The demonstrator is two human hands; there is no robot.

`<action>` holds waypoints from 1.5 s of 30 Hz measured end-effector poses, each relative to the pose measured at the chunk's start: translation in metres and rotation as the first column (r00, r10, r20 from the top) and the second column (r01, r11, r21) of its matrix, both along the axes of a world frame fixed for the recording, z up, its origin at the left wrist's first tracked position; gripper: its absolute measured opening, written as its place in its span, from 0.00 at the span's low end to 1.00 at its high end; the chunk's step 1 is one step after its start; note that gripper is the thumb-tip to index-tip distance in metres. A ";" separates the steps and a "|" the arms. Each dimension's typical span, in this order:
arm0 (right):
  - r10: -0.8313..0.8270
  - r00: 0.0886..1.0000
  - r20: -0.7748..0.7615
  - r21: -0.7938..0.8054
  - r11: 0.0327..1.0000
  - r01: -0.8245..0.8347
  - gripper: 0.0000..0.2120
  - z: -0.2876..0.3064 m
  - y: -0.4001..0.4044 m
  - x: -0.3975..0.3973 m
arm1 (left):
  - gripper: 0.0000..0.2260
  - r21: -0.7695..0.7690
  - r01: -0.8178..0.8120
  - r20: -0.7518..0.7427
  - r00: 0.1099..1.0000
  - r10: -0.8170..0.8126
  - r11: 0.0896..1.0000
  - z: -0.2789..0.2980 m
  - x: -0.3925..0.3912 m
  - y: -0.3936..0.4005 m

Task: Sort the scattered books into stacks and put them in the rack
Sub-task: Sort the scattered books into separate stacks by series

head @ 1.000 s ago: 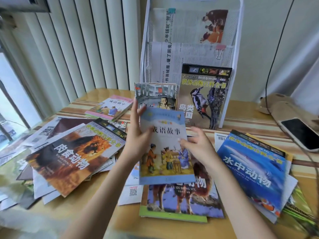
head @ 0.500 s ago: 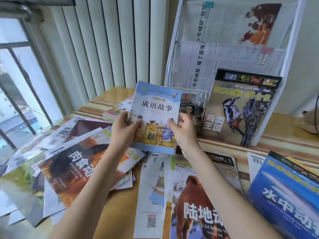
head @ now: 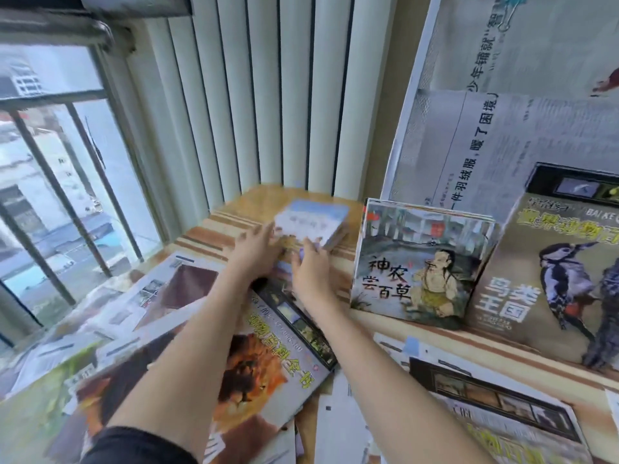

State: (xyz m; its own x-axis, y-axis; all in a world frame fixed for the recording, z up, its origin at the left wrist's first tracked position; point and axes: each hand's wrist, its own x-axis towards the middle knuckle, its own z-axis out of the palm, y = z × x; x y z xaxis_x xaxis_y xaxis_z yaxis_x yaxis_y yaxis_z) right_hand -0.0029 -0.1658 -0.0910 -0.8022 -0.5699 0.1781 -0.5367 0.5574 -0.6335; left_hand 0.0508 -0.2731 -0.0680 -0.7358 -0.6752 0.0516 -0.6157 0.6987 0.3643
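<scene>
Pale-blue cover: a small storybook (head: 310,220), blurred, lies on a low stack at the far corner of the wooden table (head: 254,202), just left of the rack.
Left hand (head: 258,247): reaches across the table, its fingers stretched forward and close together, touching the near left edge of the storybook.
Right hand (head: 310,266): beside the left, fingers extended onto the near edge of the same book; blur hides whether they pinch it.
White rack (head: 407,105): stands at right, newspapers (head: 502,139) in its upper pockets.
Leaning books: an illustrated book of a seated figure (head: 418,259) stands upright at the rack's foot, touching a woodpecker magazine (head: 542,272) on its right.
Scattered pile: a lion-cover magazine (head: 268,360) lies under both forearms, amid loose papers (head: 160,289).
Backdrop: vertical blinds (head: 268,95) and a barred window (head: 60,182) at left.
</scene>
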 end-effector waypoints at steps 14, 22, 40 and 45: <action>0.047 0.999 0.020 0.248 0.968 -0.050 0.19 0.027 0.023 0.000 | 0.21 -0.197 -0.088 0.300 0.943 0.145 0.976 0.029 0.015 0.021; 0.198 0.980 0.009 0.472 0.863 -0.179 0.30 0.028 0.109 0.088 | 0.16 0.089 -0.116 -0.006 0.993 0.117 0.989 0.029 0.127 0.047; -0.049 0.999 -0.016 0.414 0.909 0.051 0.32 0.023 0.259 0.144 | 0.55 0.106 -0.316 0.153 0.942 0.299 0.943 0.044 0.156 0.119; -0.008 1.000 -0.025 0.285 0.959 0.015 0.26 0.027 0.257 0.138 | 0.40 0.181 -0.224 -0.189 0.948 0.257 0.958 0.045 0.153 0.125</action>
State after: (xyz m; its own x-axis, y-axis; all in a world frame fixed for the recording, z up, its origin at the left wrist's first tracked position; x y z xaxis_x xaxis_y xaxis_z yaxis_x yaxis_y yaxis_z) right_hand 0.1353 0.0910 -0.0642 -0.8064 -0.5908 0.0284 -0.5420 0.7189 -0.4351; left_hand 0.2034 -0.1486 -0.0226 -0.5343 -0.8426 0.0669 -0.6568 0.4637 0.5946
